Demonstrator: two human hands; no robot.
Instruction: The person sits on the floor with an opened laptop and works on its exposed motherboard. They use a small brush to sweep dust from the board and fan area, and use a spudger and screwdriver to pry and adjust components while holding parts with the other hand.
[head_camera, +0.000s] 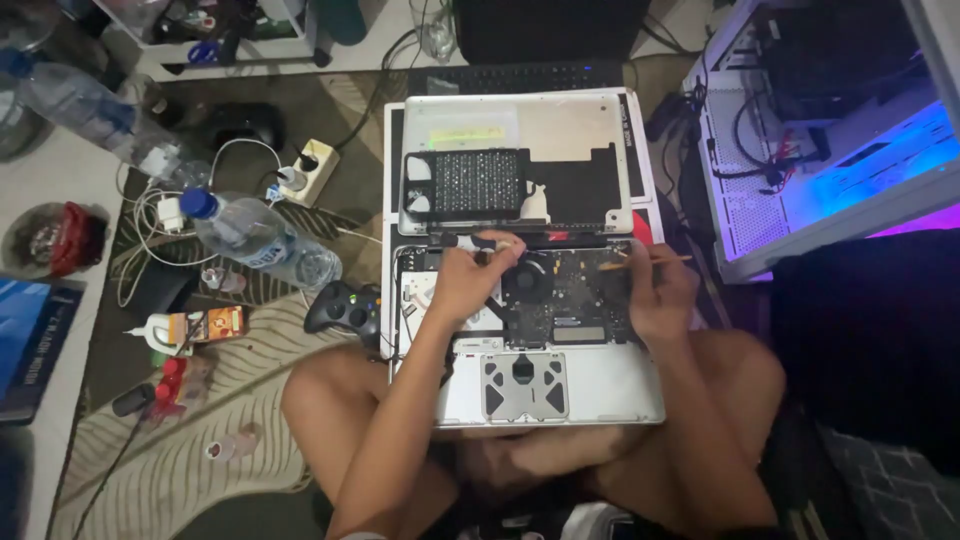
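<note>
Opened laptop chassis (520, 330), internals exposed, carried on crossed legs above a patterned rug (200, 440). Left hand (468, 280) rested on the board beside the fan (527, 279). Thin stick-like tool (650, 262) gripped in right hand (655, 295). Detached bottom cover (515, 165) laid behind. Game controller (345, 308) and water bottle (260, 240) placed at left.

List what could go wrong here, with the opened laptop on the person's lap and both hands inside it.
The opened laptop rests on bare knees rather than a firm surface, so it might tip as the left hand presses near the fan. The thin stick in the right hand could slip and scrape the exposed board. A water bottle lies beside the power strip; a leak could reach it.
</note>
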